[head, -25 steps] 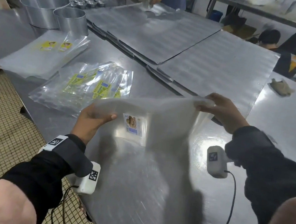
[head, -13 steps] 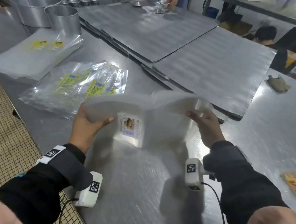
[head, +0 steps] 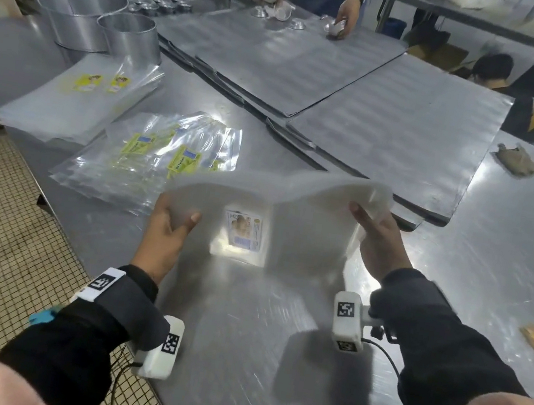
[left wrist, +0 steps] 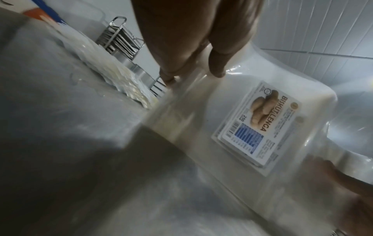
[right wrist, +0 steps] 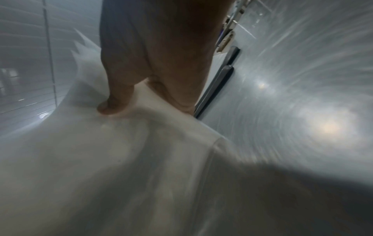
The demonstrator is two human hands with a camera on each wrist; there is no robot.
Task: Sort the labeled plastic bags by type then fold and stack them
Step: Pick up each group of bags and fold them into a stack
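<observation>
Both hands are up over the steel table (head: 270,359), left hand (head: 163,239) and right hand (head: 378,245) each gripping an end of a milky plastic bag (head: 291,213) with 1 label (head: 242,230). 2 piles of yellow-labelled bags (head: 157,161) sit off to the left, 2 round tins (head: 105,22) behind.

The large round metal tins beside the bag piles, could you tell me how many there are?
2: the bigger tin at the table's far left, the smaller tin touching its right side. None seems hidden.

Head view looks down; wrist views look close along fingers (left wrist: 217,63).
</observation>
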